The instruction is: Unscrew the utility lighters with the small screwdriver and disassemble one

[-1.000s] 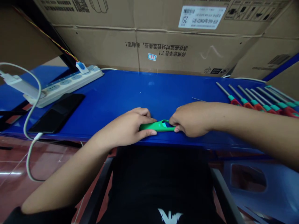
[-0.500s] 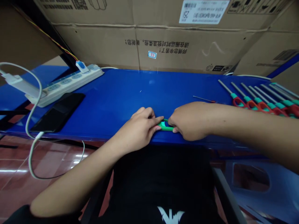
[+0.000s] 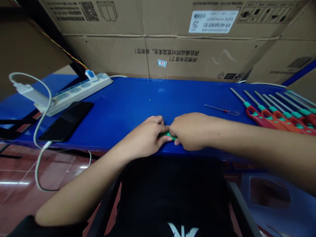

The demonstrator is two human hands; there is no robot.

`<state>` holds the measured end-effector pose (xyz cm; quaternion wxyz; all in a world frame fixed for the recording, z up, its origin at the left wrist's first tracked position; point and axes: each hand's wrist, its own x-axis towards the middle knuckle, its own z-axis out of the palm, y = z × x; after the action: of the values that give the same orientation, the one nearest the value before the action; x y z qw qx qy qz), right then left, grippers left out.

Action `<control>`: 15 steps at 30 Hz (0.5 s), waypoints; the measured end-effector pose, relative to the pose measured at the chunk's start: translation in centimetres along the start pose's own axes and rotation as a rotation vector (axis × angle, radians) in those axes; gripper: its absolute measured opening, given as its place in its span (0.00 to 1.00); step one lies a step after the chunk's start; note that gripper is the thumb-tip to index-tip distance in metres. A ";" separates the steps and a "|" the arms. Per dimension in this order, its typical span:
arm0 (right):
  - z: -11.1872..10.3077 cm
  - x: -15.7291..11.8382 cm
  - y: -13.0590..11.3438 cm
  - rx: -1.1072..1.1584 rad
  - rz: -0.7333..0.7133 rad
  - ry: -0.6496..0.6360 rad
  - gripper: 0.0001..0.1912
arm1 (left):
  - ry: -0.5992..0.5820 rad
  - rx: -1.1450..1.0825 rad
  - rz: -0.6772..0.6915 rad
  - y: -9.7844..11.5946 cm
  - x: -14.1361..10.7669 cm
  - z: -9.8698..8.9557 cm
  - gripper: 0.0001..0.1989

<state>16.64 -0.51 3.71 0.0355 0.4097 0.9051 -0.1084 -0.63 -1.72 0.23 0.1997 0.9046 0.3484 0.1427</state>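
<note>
black shirt [image 3: 170,197] fills the bottom middle of your view, a dark chair frame [image 3: 243,210] runs up beside it, red tile floor [image 3: 17,191] spreads lower left, and a pale blue plastic stool [image 3: 269,194] sits lower right.

your left hand [image 3: 145,135] and right hand [image 3: 190,133] are both clenched on a green plastic piece [image 3: 168,134], gripping it from either side. it lies at the near edge of the blue table [image 3: 138,95], mid-frame, and your hands hide most of it, so you can't tell its full shape.

left of your left hand lies a black phone [image 3: 66,120] with a white cable [image 3: 34,138] running off it. behind that, upper left, sits a white power strip [image 3: 76,90]. right of your right hand are a small screwdriver [image 3: 222,110] and a row of red-and-green long-nozzle lighters [image 3: 271,117]. cardboard cartons [image 3: 172,42] stand along the far edge.
</note>
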 end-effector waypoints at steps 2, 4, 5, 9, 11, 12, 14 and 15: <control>-0.3 -0.2 0.2 -0.134 0.050 -0.176 0.09 | 0.017 0.032 -0.011 0.1 -0.2 0.2 0.13; -0.9 -0.4 0.5 -0.208 0.040 -0.307 0.05 | 0.033 0.076 -0.009 0.2 -0.5 0.4 0.15; -1.2 -0.5 0.7 -0.201 0.001 -0.324 0.07 | 0.034 0.099 -0.004 0.3 -0.7 0.4 0.16; -1.4 -1.4 1.5 -0.254 -0.119 -0.294 0.12 | 0.008 0.188 -0.012 0.6 -1.3 0.7 0.23; -0.7 -2.1 1.7 -0.339 -0.155 -0.208 0.13 | 0.013 0.237 -0.026 0.7 -1.4 0.9 0.23; -0.1 -2.5 1.8 -0.364 -0.179 -0.146 0.14 | 0.019 0.261 -0.028 0.8 -1.5 1.0 0.23; 1.0 -3.4 2.0 -0.381 -0.231 -0.002 0.16 | 0.034 0.309 -0.020 0.9 -1.5 1.1 0.24; 1.5 -3.9 2.2 -0.385 -0.253 0.064 0.16 | 0.037 0.334 -0.006 0.9 -1.6 1.1 0.25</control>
<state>20.82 -2.31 2.44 0.0706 0.2819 0.9538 0.0758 -0.79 -3.69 -0.56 0.0404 0.9214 0.3735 0.0990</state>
